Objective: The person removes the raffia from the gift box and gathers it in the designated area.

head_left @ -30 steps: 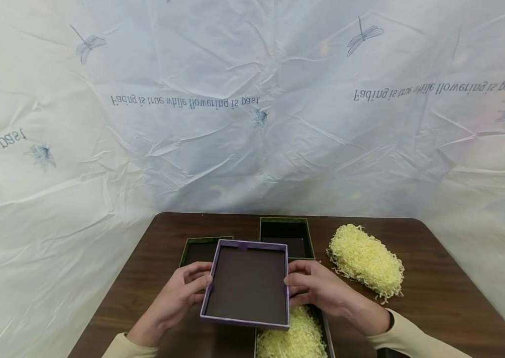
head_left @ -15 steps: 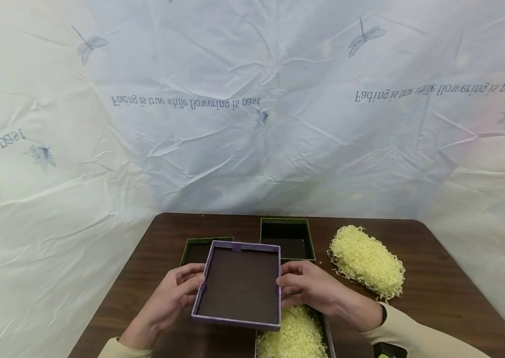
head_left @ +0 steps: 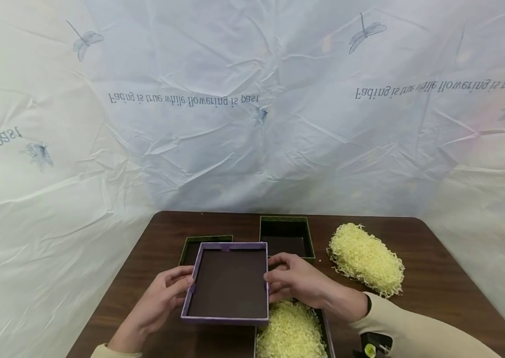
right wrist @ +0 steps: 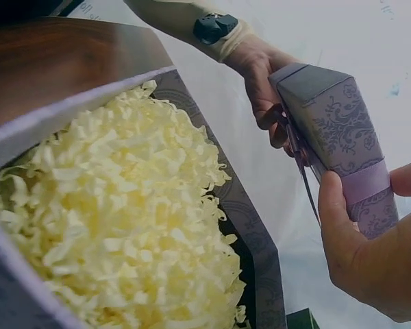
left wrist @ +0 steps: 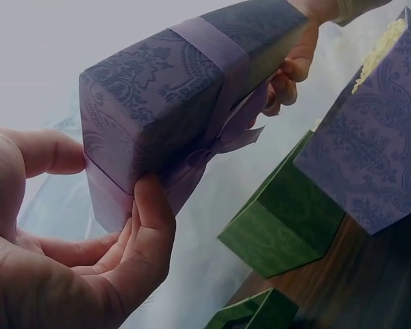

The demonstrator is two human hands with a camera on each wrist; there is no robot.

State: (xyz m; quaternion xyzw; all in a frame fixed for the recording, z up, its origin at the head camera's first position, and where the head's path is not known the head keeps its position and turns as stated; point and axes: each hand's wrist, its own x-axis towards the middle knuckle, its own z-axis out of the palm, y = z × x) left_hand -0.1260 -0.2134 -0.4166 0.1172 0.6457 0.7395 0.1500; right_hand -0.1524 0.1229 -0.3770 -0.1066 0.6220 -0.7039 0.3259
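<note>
Both hands hold a purple patterned box lid (head_left: 232, 283), its dark inside facing the head camera. My left hand (head_left: 160, 298) grips the lid's left side, thumb on the rim and fingers underneath. On the opposite side my right hand (head_left: 299, 281) pinches the rim in the same way. A lilac ribbon (left wrist: 216, 58) with a bow underneath wraps the lid's outside in the left wrist view. Below and to the right stands a purple box (left wrist: 377, 130), filled with pale yellow shredded paper (head_left: 292, 330). The lid hides part of that box's far end.
Behind the lid stand a deep green box (head_left: 309, 243) and a shallow green lid (head_left: 185, 251), the latter partly covered. A heap of yellow shredded paper (head_left: 366, 258) lies on the right of the brown wooden table (head_left: 440, 298). Pale printed sheeting (head_left: 207, 149) surrounds the table.
The two hands have carried the purple lid to the left, away from over the filled box, and it now stands straighter in view. More of the yellow paper shows.
</note>
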